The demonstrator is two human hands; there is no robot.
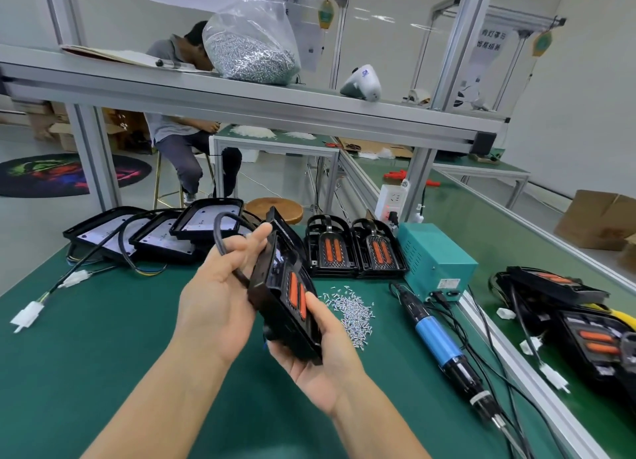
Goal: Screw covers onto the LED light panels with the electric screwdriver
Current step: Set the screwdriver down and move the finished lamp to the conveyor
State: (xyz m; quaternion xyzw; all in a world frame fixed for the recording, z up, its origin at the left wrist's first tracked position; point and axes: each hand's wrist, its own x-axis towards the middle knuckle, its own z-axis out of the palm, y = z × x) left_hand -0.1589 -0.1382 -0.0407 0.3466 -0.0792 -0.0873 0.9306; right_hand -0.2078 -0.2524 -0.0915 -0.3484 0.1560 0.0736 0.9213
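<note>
Held above the middle of the bench (103,338), a black LED light panel (282,297) stands on edge, its cover side showing two orange strips in a ribbed frame. The left hand (220,300) grips its left edge and a black cable (223,242); the right hand (320,348) cups its lower end, thumb beside the strips. The blue electric screwdriver (444,348) lies towards the right edge, near loose screws (354,310).

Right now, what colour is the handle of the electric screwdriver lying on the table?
Blue, with black ends, on the screwdriver; the head view shows it.
</note>
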